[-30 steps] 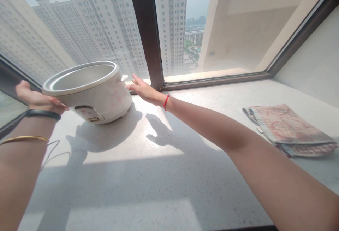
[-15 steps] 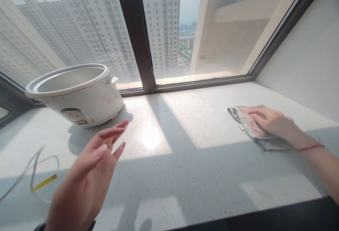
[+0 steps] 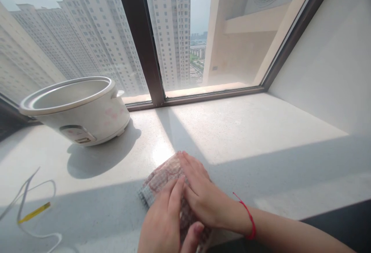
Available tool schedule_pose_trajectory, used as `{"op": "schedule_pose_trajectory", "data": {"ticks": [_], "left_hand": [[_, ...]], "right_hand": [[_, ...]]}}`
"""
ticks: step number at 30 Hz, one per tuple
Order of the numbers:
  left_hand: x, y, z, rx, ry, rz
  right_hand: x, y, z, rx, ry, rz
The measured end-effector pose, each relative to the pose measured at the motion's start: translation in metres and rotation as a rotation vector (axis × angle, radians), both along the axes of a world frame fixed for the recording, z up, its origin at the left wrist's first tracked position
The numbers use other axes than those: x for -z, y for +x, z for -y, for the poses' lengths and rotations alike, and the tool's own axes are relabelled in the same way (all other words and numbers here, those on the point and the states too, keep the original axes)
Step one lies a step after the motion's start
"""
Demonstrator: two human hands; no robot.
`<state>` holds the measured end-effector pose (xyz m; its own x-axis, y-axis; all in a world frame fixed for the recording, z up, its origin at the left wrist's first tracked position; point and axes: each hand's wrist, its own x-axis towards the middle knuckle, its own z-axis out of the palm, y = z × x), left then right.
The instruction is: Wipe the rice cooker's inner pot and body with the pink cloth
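Note:
A folded cloth [image 3: 162, 177] with a pinkish pattern and a grey checked edge is on the pale windowsill [image 3: 95, 206], near the front edge. My right hand [image 3: 199, 195], with a red string at the wrist, presses on the cloth's right side, fingers together and pointing away from me. On its near left part lies my left hand [image 3: 165, 218], closed on the cloth with the thumb towards the right. The two hands almost meet over the cloth, and its near part is partly hidden under them.
A white rice cooker [image 3: 84, 121] without a lid stands at the left by the window. A white cable [image 3: 24, 197] with a yellow tag [image 3: 34, 212] lies at the front left. A dark window post [image 3: 145, 48] rises behind the sill; a white wall [image 3: 324, 63] bounds the right.
My right hand has brought the cloth from the far right to the middle front. My left hand, empty in the air before, has come down right onto the cloth. The view has shifted slightly.

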<state>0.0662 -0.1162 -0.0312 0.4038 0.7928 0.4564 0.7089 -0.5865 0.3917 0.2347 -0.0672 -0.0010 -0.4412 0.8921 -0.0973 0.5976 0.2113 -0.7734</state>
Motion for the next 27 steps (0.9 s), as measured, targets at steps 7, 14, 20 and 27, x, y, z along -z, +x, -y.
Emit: {"op": "schedule_pose_trajectory", "data": {"ticks": [7, 14, 20, 27], "left_hand": [[-0.012, -0.065, -0.001, -0.451, -0.245, -0.356], [-0.036, -0.153, -0.041, -0.712, -0.434, -0.376], [-0.047, -0.196, -0.075, -0.75, -0.435, -0.469], [-0.04, -0.216, -0.084, -0.744, -0.332, -0.461]], "right_hand": [[-0.021, -0.01, -0.041, -0.028, 0.108, -0.156], [0.012, 0.068, -0.097, 0.282, 0.53, 0.152], [0.03, 0.094, -0.11, 0.454, 0.444, -0.032], [0.032, 0.084, -0.099, 0.293, 0.437, 0.081]]}}
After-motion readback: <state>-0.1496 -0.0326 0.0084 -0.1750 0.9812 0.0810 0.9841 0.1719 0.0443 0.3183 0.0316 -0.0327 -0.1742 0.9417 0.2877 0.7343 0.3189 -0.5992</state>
